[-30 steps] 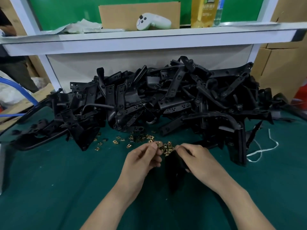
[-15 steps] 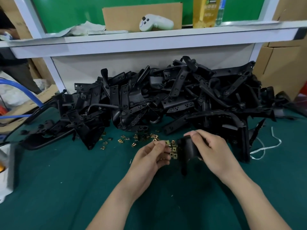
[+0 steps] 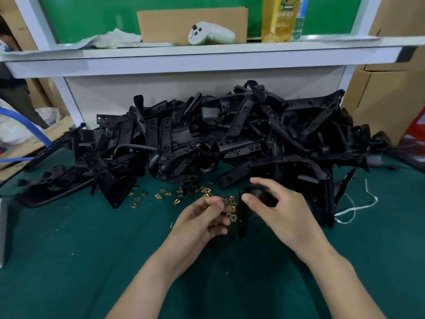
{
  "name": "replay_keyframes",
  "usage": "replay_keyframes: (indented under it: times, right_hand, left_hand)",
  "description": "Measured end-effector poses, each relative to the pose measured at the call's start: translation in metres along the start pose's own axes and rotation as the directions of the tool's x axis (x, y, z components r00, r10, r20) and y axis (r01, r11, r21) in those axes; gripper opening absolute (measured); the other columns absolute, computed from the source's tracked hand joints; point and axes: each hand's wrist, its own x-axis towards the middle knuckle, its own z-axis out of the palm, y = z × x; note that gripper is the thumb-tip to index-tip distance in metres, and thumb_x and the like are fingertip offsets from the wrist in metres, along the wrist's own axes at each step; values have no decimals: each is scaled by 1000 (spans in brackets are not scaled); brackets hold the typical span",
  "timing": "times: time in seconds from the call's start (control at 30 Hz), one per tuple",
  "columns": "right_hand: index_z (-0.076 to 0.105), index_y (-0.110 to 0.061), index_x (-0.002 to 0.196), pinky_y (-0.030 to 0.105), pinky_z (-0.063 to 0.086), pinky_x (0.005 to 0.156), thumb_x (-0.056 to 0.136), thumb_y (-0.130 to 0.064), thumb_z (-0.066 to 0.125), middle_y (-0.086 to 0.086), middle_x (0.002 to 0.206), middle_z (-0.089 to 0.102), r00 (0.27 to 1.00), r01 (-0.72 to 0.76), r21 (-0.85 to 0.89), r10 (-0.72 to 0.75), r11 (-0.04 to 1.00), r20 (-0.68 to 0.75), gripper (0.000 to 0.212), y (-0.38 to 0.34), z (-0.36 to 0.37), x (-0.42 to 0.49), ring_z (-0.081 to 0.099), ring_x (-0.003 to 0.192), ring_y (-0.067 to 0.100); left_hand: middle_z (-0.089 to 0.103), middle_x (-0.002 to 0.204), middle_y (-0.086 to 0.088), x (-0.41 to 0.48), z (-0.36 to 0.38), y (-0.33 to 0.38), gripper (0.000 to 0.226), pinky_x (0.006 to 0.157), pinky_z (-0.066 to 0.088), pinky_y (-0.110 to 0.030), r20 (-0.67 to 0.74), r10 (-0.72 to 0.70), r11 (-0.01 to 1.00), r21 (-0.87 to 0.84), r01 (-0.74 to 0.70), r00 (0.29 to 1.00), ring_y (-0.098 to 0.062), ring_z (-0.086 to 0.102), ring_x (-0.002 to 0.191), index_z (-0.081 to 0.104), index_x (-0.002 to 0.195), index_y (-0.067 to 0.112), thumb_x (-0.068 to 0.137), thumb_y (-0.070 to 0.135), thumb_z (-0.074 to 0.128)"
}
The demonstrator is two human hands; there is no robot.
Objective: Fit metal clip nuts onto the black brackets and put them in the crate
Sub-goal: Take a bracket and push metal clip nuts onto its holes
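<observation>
The fingers [image 3: 213,204] of the left hand [image 3: 200,219] are curled in, with a small brass clip nut [image 3: 206,200] pinched at their tips. More clip nuts [image 3: 232,211] show just right of them, between the two hands; whether these are held or lie on the counter [image 3: 80,261] cannot be told. The right hand [image 3: 282,212] has its thumb and fingers [image 3: 264,183] wrapped round the top of a black bracket [image 3: 247,215], which stands roughly upright with its lower end down at the green counter. Just beyond the hands, loose clip nuts [image 3: 161,195] are scattered along the near edge of a big pile of brackets [image 3: 230,139]. A white string [image 3: 354,208] lies to the right, a blue hose [image 3: 30,125] at far left. On the white shelf [image 3: 207,58] behind the pile sit a game controller [image 3: 210,34], a piece of cardboard [image 3: 174,21] and a yellow bottle [image 3: 278,19].
</observation>
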Motion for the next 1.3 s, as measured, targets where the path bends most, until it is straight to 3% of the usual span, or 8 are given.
replay_keyframes:
  times: [0.23, 0.4, 0.53, 0.7, 0.87, 1.03, 1.17, 1.3]
  right_hand:
    - [49, -37, 143, 31, 50, 75, 92, -55, 58, -18, 113, 53, 965, 77, -263, -138, 962, -221, 55, -15, 11, -12, 55, 81, 2]
    - [56, -31, 134, 14, 37, 53, 94, -35, 63, -11, 101, 50, 931, 303, -479, -363, 824, -35, 41, -27, 35, -27, 58, 76, 6]
    - [49, -42, 132, 7, 35, 95, 91, -65, 48, -22, 95, 51, 942, 335, -308, -320, 890, 102, 47, -18, 33, -30, 44, 103, -12]
    - [46, -46, 102, 14, 43, 66, 95, -73, 37, -20, 96, 60, 990, 125, 44, -121, 991, -75, 29, -12, 36, -30, 60, 84, 2]
    - [43, -55, 122, 16, 42, 80, 82, -85, 31, -34, 104, 60, 995, -95, 151, 99, 984, -22, 51, 2, 40, -21, 56, 98, -13]
    - [57, -53, 117, 13, 45, 63, 98, -67, 39, -15, 77, 69, 999, -3, 136, -4, 991, 47, 30, 3, 36, -17, 64, 74, 1]
    - [55, -52, 119, 35, 47, 63, 98, -70, 30, 5, 70, 65, 997, 58, 88, -62, 994, 37, 37, 10, 32, -14, 60, 65, 18]
    - [55, -51, 119, 23, 42, 55, 99, -67, 32, -4, 63, 62, 996, 80, 42, -81, 996, 39, 35, 14, 34, -13, 56, 57, 10]
  left_hand:
    - [73, 104, -16, 0, 1, -1, 20, 68, 59, -28, -4, -47, 996, -82, 47, 999, -24, 73, 87, 62, 104, 10, 90, 25, 65]
    - [73, 99, -19, -1, 0, 4, 20, 71, 61, -32, 9, -93, 968, -234, 92, 996, -25, 74, 85, 67, 102, 7, 87, 21, 68]
    - [68, 105, -19, 0, -5, 9, 32, 77, 59, -37, 15, -82, 978, -193, 84, 996, -26, 68, 90, 62, 118, 7, 93, 27, 63]
    - [71, 99, -17, -2, -1, 8, 41, 73, 59, -38, 20, -129, 986, -108, 130, 991, -28, 70, 87, 59, 122, 3, 91, 29, 65]
    - [69, 90, -6, -8, 2, 7, 10, 66, 57, -34, 59, -117, 992, -34, 119, 991, -20, 68, 80, 74, 96, 20, 91, 28, 69]
    - [70, 92, -7, -6, 3, 6, 11, 66, 58, -29, 15, -67, 996, -65, 68, 998, -16, 67, 77, 71, 95, 16, 87, 24, 70]
    - [69, 91, -9, -4, 2, 5, 10, 61, 56, -28, 25, -60, 991, -115, 62, 998, -17, 67, 72, 70, 95, 14, 87, 21, 70]
    - [70, 93, -9, -3, 0, 4, 10, 62, 56, -29, 37, -55, 992, -113, 59, 998, -17, 67, 74, 78, 87, 21, 90, 20, 69]
